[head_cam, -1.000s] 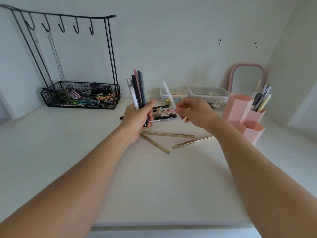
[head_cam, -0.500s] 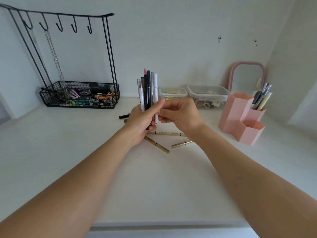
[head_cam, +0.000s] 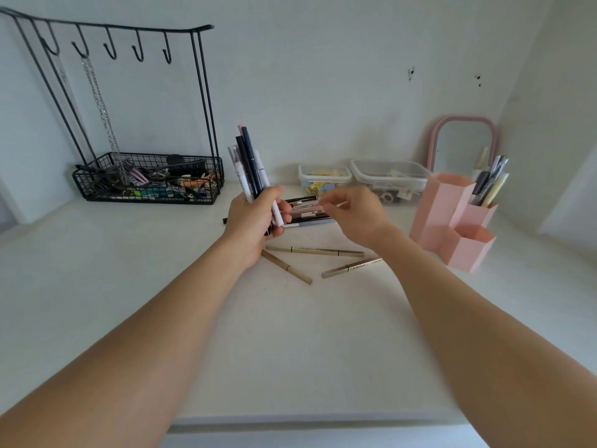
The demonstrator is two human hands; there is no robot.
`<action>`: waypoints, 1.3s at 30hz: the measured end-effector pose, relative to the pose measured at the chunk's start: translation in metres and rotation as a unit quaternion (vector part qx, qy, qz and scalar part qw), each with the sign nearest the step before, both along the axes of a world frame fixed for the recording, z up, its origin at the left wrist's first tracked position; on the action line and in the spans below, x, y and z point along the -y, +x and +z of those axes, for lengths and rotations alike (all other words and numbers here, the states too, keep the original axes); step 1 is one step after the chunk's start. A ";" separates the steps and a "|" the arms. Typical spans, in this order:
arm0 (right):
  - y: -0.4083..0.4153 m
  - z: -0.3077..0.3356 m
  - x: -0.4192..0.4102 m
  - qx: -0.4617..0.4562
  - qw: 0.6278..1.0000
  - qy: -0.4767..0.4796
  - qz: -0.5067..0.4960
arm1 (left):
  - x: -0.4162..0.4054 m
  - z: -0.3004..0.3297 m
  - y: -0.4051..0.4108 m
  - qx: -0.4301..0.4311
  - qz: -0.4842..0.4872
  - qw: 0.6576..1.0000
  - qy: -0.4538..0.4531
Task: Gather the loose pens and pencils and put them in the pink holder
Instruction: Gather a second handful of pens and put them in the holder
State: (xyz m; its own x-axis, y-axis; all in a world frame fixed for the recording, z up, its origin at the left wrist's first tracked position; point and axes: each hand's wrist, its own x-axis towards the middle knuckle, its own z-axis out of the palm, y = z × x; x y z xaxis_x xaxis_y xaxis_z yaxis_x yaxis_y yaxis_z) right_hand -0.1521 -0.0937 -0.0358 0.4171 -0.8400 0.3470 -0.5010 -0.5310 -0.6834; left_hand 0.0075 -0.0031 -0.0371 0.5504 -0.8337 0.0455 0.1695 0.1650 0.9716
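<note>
The left hand [head_cam: 255,218] is clasping an upright bundle [head_cam: 250,168] of light, stiff, slick pens at its lower end, while the right hand [head_cam: 355,215], loosely curled and empty, is hovering over loose pens [head_cam: 307,213] mid-desk, best pinched mid-barrel, the holder [head_cam: 444,205] standing toward the desk's right edge.

head-worn view, angled down — close over desk [head_cam: 290,350]

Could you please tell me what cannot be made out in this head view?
- Right hand: motion-blurred fingers; any grip unclear.
- Loose pens: partly hidden behind both hands.
- Bundle of pens: lower ends covered by left hand.
- Wire basket: contents too small.
</note>
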 end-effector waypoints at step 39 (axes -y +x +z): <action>0.004 0.018 -0.028 0.191 0.934 0.218 0.206 | -0.004 -0.006 -0.007 0.048 -0.082 0.995 -0.017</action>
State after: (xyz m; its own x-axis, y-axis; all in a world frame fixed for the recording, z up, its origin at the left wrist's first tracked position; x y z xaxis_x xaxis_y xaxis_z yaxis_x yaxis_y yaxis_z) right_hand -0.1480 -0.0653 -0.0177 0.6517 -0.7320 0.1986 0.0100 -0.2535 -0.9673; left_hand 0.0003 0.0011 -0.0428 0.3985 -0.9092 0.1203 0.1035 0.1750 0.9791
